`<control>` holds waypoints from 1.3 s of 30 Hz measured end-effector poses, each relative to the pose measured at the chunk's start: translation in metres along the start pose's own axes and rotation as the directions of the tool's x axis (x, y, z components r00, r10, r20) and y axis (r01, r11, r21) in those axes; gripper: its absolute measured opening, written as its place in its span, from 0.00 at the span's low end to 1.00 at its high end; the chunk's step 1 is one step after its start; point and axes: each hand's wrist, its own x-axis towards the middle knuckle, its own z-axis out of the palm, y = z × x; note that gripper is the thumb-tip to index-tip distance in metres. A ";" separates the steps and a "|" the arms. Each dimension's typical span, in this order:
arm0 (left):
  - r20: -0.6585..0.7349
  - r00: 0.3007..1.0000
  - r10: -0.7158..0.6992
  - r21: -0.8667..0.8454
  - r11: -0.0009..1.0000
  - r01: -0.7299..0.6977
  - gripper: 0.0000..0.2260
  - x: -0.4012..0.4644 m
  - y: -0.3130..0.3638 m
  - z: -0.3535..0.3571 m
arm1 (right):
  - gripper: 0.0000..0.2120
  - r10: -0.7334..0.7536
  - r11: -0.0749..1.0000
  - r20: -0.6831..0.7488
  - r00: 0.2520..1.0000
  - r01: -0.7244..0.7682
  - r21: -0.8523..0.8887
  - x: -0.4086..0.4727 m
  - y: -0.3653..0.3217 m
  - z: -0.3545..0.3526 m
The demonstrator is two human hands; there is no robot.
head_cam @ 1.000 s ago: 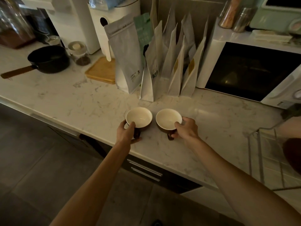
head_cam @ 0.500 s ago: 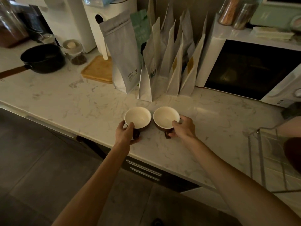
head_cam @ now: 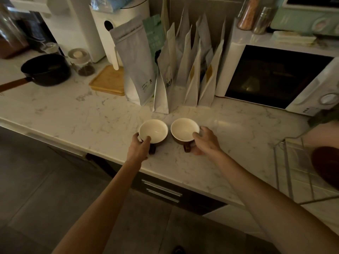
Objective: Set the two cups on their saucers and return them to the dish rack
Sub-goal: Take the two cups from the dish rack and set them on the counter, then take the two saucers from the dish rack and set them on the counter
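Two cups gripped, saucers and rack still ahead

We hold both cups on the marble-veined desk just in front of the paper pouches [head_cam: 185, 70]: left hand [head_cam: 139, 146] fingers curl round the left cup [head_cam: 153, 131], right hand [head_cam: 205, 142] fingers round the right cup [head_cam: 185, 129]. Glossy, round, cream inside, brown outside. The wire dish rack [head_cam: 289, 173] stands well right; no saucers under the cups yet.

Bare counter [head_cam: 229, 143] runs from the two cups [head_cam: 153, 131] toward the right edge, where the wire dish rack [head_cam: 289, 171] stands. Along the back edge, standing pouches [head_cam: 183, 70] and the microwave [head_cam: 275, 76] wall off the way. Toward the left end, a black saucepan [head_cam: 45, 68], a jar [head_cam: 82, 61] and a wooden board [head_cam: 108, 81] stand near the back, with open counter in front.
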 end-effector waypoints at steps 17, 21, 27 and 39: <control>0.649 0.691 0.317 0.707 0.084 -0.702 0.25 -0.124 0.035 0.031 | 0.22 -0.350 0.457 0.248 0.903 0.395 -0.797 -0.092 0.038 -0.109; 0.719 0.655 0.230 0.664 0.051 -0.746 0.27 -0.174 0.034 0.063 | 0.27 -0.284 0.490 0.337 0.897 0.438 -0.753 -0.127 0.063 -0.145; 0.766 0.623 0.157 0.624 0.049 -0.780 0.28 -0.242 0.012 0.109 | 0.31 -0.170 0.558 0.479 0.861 0.485 -0.674 -0.185 0.117 -0.197; 0.886 0.446 0.127 0.449 0.000 -0.893 0.26 -0.337 -0.003 0.235 | 0.29 -0.038 0.659 0.288 0.957 0.240 -0.713 -0.209 0.232 -0.316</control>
